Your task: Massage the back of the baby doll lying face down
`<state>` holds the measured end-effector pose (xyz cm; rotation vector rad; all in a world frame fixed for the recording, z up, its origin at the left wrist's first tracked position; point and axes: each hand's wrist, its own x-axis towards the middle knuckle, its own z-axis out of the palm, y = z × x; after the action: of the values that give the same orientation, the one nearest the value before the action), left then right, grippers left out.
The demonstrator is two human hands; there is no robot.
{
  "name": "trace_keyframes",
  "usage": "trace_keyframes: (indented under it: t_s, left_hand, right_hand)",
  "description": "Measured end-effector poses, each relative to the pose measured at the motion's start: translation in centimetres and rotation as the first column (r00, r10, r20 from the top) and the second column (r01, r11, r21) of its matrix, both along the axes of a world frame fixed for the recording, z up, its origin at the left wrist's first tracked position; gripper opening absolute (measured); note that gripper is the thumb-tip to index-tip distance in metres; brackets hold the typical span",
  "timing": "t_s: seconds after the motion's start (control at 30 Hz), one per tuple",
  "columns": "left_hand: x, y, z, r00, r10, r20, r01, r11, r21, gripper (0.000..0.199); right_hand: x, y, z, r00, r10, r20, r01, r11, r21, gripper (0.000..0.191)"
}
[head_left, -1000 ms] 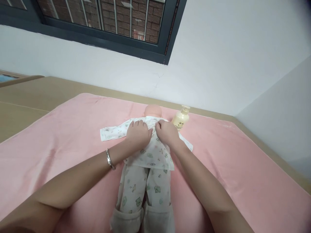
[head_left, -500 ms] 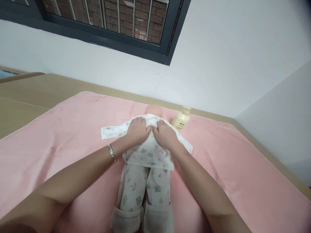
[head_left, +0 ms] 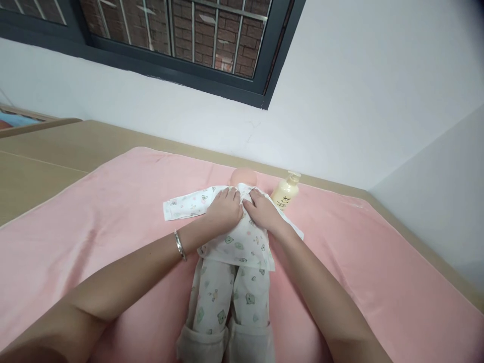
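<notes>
A doll lies on its back on the pink cloth, its bare head at the far end. It wears a white baby shirt with small bear prints and matching pants. On the upper chest, near the neckline, my left hand has its fingers closed on the shirt front. Close beside it, my right hand pinches the shirt's other side between thumb and fingers. The fabric between them is bunched, and the fingertips are partly hidden. One sleeve stretches out flat to the left.
Just right of the doll's shoulder stands a pale yellow pump bottle. Behind the cloth runs a wooden edge against the white wall. A dark-framed window is above.
My fingers have gone from resting flatter on the chest to gathering the shirt front near the neckline. The view has shifted slightly, moving everything a little right and down.
</notes>
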<state>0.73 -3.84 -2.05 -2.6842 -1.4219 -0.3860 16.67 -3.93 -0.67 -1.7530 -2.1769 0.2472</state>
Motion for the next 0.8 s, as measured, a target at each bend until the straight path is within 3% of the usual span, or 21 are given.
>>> trace_keyframes:
  t_s: [0.2, 0.37, 0.6, 0.8]
  left_hand:
    - [-0.9, 1.4, 0.2, 0.985, 0.004, 0.173, 0.007, 0.998, -0.061, 0.050]
    - [-1.6, 2.1, 1.2, 0.970, 0.042, 0.238, -0.004, 0.987, -0.159, 0.041]
    - [-0.5, 0.2, 1.1, 0.982, 0.126, 0.141, -0.117, 0.990, -0.075, 0.046]
    - [0.3, -1.7, 1.3, 0.991, 0.121, 0.050, -0.119, 0.992, -0.040, 0.052]
  right_hand:
    - [-1.8, -2.0, 0.5, 0.992, -0.064, 0.112, 0.065, 0.998, -0.008, 0.056]
    - [-2.7, -3.7, 1.1, 0.983, -0.020, 0.183, 0.021, 1.000, -0.004, 0.051]
    - [-0.5, -0.7, 0.2, 0.999, -0.049, 0.005, 0.050, 0.998, -0.039, 0.054]
    - [-1.0, -1.2, 0.3, 0.995, -0.064, 0.081, 0.065, 0.998, -0.011, 0.052]
